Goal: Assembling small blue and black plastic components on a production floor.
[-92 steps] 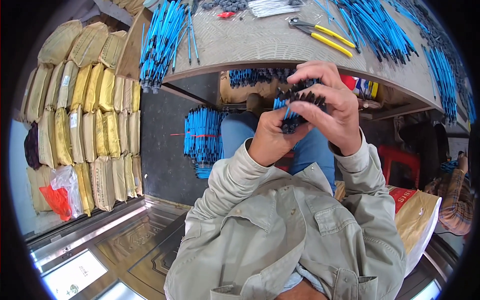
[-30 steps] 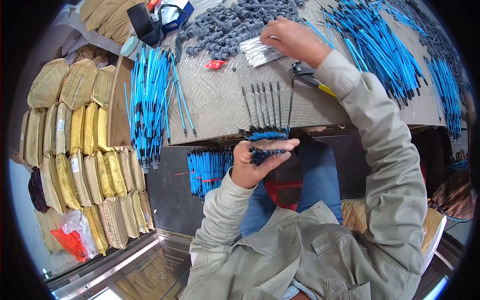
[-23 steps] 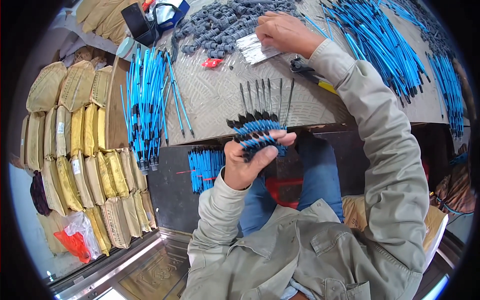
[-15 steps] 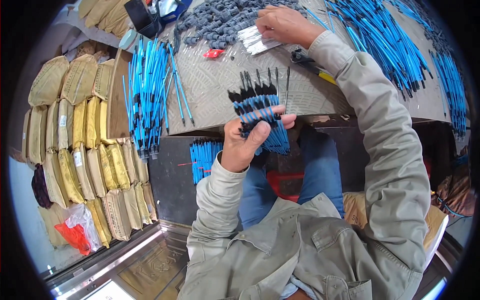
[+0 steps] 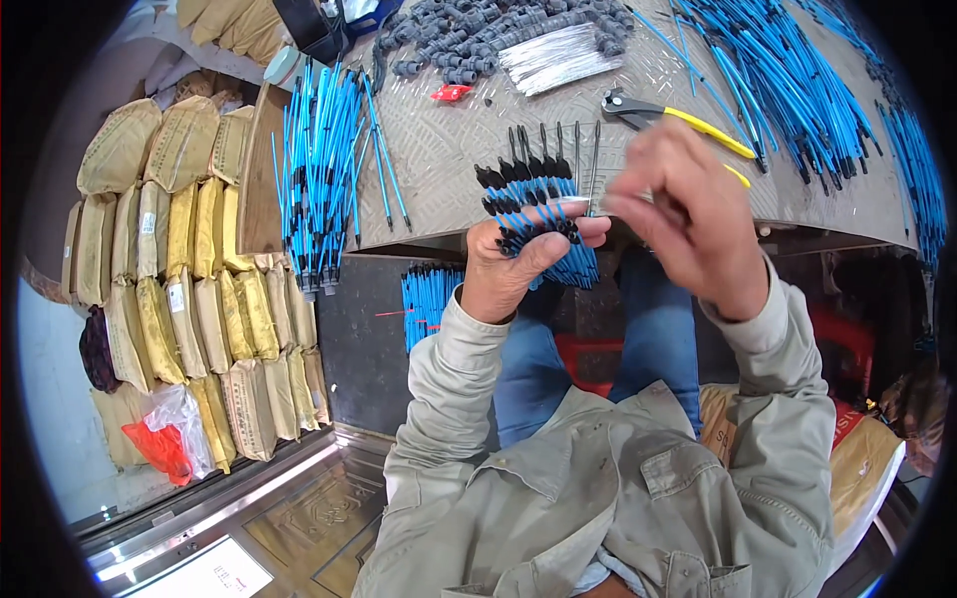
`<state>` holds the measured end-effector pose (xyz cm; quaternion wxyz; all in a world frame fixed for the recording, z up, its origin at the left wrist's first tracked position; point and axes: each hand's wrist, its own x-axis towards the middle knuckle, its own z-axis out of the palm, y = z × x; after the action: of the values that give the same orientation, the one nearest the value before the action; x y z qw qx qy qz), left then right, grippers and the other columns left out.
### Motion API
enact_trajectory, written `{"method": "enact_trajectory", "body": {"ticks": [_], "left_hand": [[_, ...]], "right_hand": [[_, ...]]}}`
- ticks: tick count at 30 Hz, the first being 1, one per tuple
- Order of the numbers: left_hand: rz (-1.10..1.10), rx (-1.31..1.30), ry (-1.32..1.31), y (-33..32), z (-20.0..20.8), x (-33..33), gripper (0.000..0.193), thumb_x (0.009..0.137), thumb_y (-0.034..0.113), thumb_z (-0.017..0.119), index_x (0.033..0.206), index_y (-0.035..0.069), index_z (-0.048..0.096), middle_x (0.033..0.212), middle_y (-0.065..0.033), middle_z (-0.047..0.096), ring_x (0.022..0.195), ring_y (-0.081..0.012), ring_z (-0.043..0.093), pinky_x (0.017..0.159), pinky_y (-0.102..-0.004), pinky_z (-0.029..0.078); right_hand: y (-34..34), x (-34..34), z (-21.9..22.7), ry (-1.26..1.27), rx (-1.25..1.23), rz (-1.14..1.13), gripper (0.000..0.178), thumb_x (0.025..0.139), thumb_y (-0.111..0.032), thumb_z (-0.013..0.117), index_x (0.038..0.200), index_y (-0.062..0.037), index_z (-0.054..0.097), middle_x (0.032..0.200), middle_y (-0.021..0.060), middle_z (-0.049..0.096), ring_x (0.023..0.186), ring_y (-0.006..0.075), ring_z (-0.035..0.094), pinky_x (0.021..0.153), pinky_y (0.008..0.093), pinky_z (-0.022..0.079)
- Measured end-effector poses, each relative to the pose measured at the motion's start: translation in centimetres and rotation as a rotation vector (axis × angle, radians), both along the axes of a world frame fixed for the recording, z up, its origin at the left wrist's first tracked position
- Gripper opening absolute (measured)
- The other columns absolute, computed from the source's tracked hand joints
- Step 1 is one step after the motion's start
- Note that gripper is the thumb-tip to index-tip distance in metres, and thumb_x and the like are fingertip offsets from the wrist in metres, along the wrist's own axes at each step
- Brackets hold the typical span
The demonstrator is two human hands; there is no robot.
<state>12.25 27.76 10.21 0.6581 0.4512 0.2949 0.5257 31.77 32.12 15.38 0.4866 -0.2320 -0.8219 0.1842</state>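
Note:
My left hand [image 5: 505, 267] is closed around a fanned bundle of thin blue rods [image 5: 543, 214] with black sleeves and dark tips, held upright at the table's front edge. My right hand [image 5: 688, 204], smeared by motion, is pinched just right of the bundle. A thin pale strip shows between its fingertips and the rods, like those in the pile of white strips [image 5: 560, 58] at the back of the table. Yellow-handled cutting pliers [image 5: 688, 122] lie on the table beyond my right hand.
Grey plastic fittings [image 5: 469, 40] are heaped at the back of the table [image 5: 439, 159]. More blue rods lie at its left edge [image 5: 321, 169] and right side [image 5: 768, 90]. A small red packet [image 5: 452, 93] sits near the fittings. Wrapped packages [image 5: 179, 239] are stacked at left.
My right hand has come back from the pile of white strips toward the bundle, uncovering the pile and the pliers. My left hand still holds the rods in much the same place.

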Motion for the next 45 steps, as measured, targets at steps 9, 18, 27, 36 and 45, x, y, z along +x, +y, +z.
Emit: {"method": "enact_trajectory", "body": {"ticks": [9, 18, 27, 36, 45], "left_hand": [[0.026, 0.212, 0.069, 0.4, 0.2, 0.4, 0.027, 0.083, 0.002, 0.061, 0.108, -0.006, 0.059, 0.097, -0.0201, 0.066, 0.088, -0.0271, 0.065, 0.083, -0.0337, 0.052], [0.086, 0.222, 0.106, 0.2, 0.6, 0.6, 0.024, 0.082, 0.002, 0.062, 0.105, -0.004, 0.063, 0.097, -0.016, 0.067, 0.086, -0.0236, 0.064, 0.081, -0.0302, 0.05], [0.162, 0.215, 0.181, 0.3, -0.6, -0.1, 0.021, 0.079, 0.005, 0.065, 0.099, -0.002, 0.067, 0.093, -0.0096, 0.068, 0.082, -0.016, 0.061, 0.077, -0.0261, 0.047], [0.15, 0.168, 0.148, 0.3, 0.4, 0.7, 0.021, 0.079, 0.006, 0.064, 0.099, -0.001, 0.067, 0.094, -0.009, 0.068, 0.082, -0.0152, 0.061, 0.077, -0.0252, 0.047], [0.123, 0.183, 0.131, 0.4, -0.3, 0.1, 0.024, 0.083, 0.007, 0.061, 0.104, -0.003, 0.064, 0.095, -0.0121, 0.068, 0.083, -0.0181, 0.064, 0.079, -0.0259, 0.049]], "right_hand": [[-1.4, -0.2, -1.5, 0.135, 0.011, -0.19, 0.021, 0.068, 0.001, 0.067, 0.085, -0.0104, 0.066, 0.074, 0.001, 0.049, 0.046, 0.0089, 0.034, 0.039, 0.0225, 0.026], [-1.8, -0.5, -0.7, 0.043, -0.021, -0.166, 0.026, 0.07, 0.009, 0.064, 0.092, -0.0038, 0.07, 0.081, 0.0046, 0.045, 0.054, 0.0093, 0.043, 0.044, 0.0179, 0.03], [-2.3, -0.5, 1.3, -0.138, 0.079, -0.222, 0.023, 0.07, 0.008, 0.065, 0.09, -0.0025, 0.069, 0.081, 0.0055, 0.047, 0.054, 0.0097, 0.049, 0.044, 0.0188, 0.035], [-1.5, -1.9, -1.0, 0.058, -0.001, -0.214, 0.021, 0.068, 0.001, 0.062, 0.086, -0.0083, 0.065, 0.079, 0.002, 0.047, 0.051, 0.0094, 0.042, 0.042, 0.0211, 0.033], [-1.3, -1.5, 0.5, -0.087, 0.081, -0.216, 0.024, 0.07, 0.006, 0.06, 0.09, -0.0045, 0.066, 0.08, 0.0051, 0.048, 0.056, 0.0112, 0.044, 0.047, 0.0204, 0.035]]}}
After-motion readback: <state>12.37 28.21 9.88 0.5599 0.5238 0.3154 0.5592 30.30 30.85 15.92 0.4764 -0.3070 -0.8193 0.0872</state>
